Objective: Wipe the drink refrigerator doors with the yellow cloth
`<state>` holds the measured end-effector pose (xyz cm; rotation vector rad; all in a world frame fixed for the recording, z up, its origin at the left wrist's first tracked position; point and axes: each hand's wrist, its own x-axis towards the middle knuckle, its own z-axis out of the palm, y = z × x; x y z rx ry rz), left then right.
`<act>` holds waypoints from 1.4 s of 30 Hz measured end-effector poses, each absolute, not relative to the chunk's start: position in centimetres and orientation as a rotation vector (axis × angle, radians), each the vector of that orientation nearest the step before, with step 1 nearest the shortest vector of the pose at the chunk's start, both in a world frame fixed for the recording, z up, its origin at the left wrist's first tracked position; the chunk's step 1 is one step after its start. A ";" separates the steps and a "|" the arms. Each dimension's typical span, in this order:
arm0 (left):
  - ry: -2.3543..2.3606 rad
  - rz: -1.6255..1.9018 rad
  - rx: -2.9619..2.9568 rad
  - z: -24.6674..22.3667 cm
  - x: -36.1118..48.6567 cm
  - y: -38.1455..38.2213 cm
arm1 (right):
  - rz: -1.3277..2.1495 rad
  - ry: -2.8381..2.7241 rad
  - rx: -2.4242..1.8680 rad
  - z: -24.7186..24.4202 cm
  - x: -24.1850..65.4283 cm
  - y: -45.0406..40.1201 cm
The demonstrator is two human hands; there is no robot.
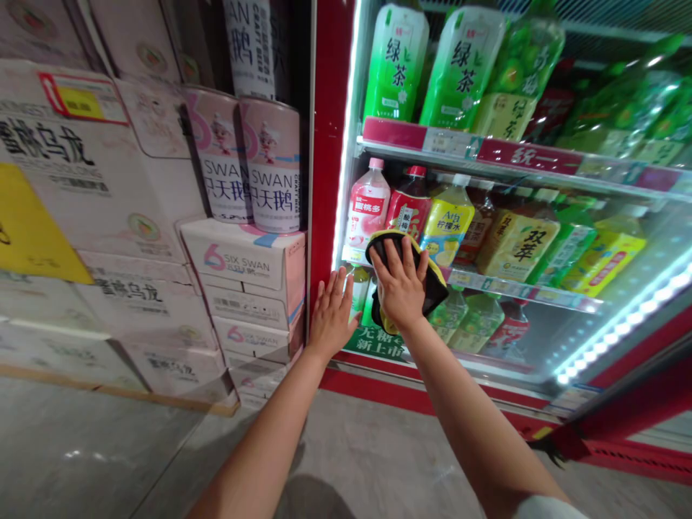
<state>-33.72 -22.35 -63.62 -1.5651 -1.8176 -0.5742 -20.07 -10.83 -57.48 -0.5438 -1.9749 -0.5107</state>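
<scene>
A black cleaning cloth with a yellow edge (435, 292) is pressed flat by my right hand (401, 285), apparently against the glass of a lit drinks fridge. Its fingers are spread over the cloth, which folds out on both sides of the palm. My left hand (332, 315) lies open with fingers stretched, at the fridge's lower left by the red frame (328, 144); it holds nothing. Behind the cloth stand a yellow-labelled lemon drink bottle (447, 220), a red-capped bottle (409, 202) and a pink peach drink bottle (367, 205).
Several green tea bottles (397, 65) fill the upper shelf. Stacked beer cartons (243, 263) stand close on the left, with large Swan cans (274, 166) on top. A wooden pallet edge (178, 398) sits on the grey floor (357, 461). A red base (378, 394) runs under the fridge.
</scene>
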 end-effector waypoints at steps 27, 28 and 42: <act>-1.919 -0.765 -1.470 -65.8 -36.1 -24.3 | -0.602 -2.207 -0.290 -56.3 -21.9 -11.7; -1.921 -0.776 -1.473 -66.0 -36.1 -24.3 | -0.573 -2.207 -0.302 -56.3 -22.9 -12.2; -1.936 -0.716 -1.515 -69.1 -36.3 -25.6 | -0.542 -2.239 -0.230 -53.9 -25.0 -12.7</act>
